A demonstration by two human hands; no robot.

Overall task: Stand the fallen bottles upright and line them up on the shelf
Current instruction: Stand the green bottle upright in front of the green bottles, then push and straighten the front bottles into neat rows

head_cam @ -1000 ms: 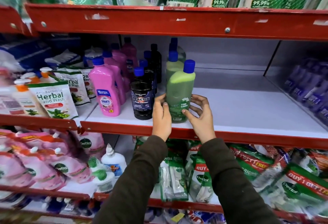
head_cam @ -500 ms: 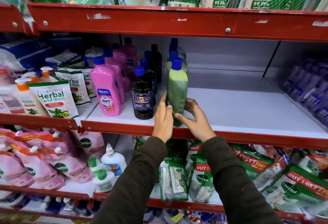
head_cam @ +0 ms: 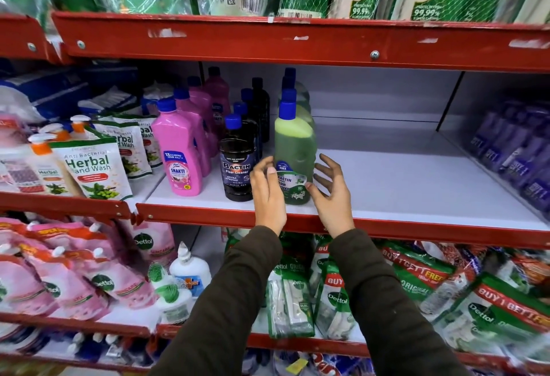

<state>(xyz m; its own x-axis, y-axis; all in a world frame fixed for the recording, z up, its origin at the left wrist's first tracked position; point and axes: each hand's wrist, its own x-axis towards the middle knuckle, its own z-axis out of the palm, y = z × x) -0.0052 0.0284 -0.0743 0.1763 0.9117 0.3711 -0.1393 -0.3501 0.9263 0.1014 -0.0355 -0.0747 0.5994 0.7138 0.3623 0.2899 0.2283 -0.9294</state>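
Note:
A green Bactin bottle [head_cam: 294,149] with a blue cap stands upright at the front of the white shelf [head_cam: 401,185], label facing me. More green bottles [head_cam: 301,97] line up behind it. My left hand [head_cam: 268,194] touches its left side with thumb and curled fingertips, not wrapped around it. My right hand [head_cam: 333,197] hovers at its right side, fingers spread, thumb tip near the lower label. A row headed by a black Bactin bottle [head_cam: 236,167] and a row headed by a pink Shakti bottle [head_cam: 177,155] stand upright to the left.
The shelf's red front lip [head_cam: 208,218] runs below my hands. Purple packs [head_cam: 518,155] line the far right side. Herbal hand wash pouches [head_cam: 92,167] stand on the neighbouring shelf at left. The upper red shelf edge [head_cam: 297,45] hangs overhead.
The green bottle has been turned from edge-on until its label faces front and now stands on the shelf. Both hands have loosened; the right hand's fingers have spread away.

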